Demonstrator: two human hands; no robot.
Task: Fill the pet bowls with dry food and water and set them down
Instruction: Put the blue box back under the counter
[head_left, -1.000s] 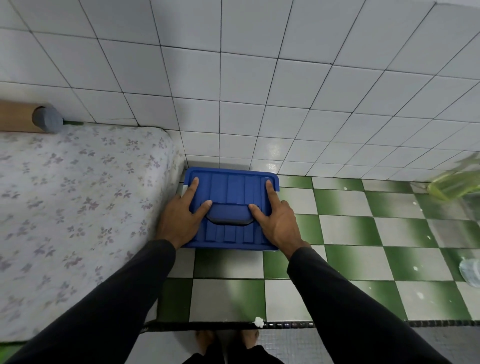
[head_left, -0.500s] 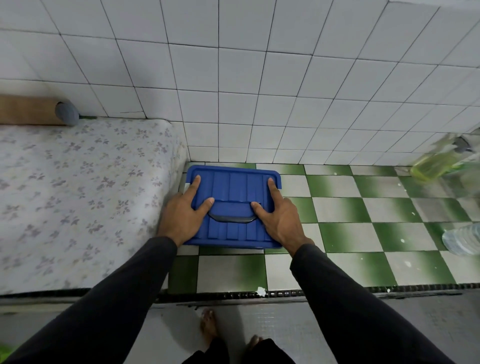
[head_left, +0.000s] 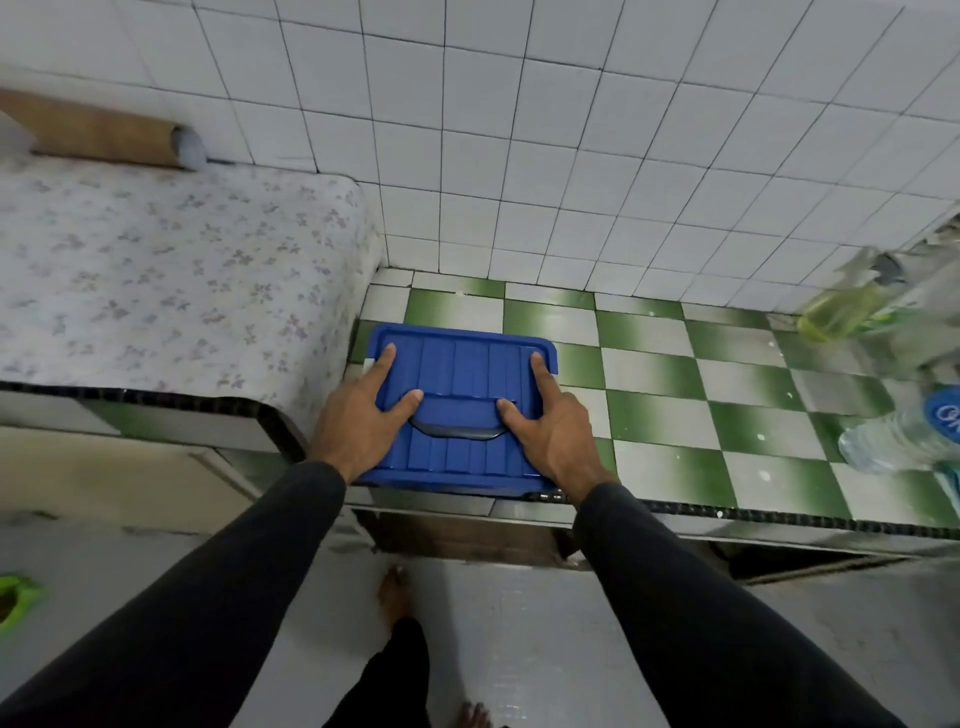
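Note:
A blue plastic box (head_left: 457, 364) with a ribbed lid and a dark handle sits on the green-and-white checkered counter (head_left: 727, 395), its near side at the counter's front edge. My left hand (head_left: 358, 421) holds its left side and my right hand (head_left: 550, 431) its right side. On each hand the index finger lies along the lid, the thumb touches the handle, and the other fingers go down over the box's side out of sight. No pet bowl is clearly in view.
A floral-covered surface (head_left: 156, 280) lies left of the box, with a cardboard tube (head_left: 98, 135) at the wall. A clear water bottle (head_left: 904, 431) and a bottle of yellow liquid (head_left: 841, 306) stand at the right. A green object (head_left: 13, 597) lies on the floor, lower left.
The box has come away from the tiled wall toward the counter's front edge with both hands on it. The view has drawn back, showing the floor and my feet.

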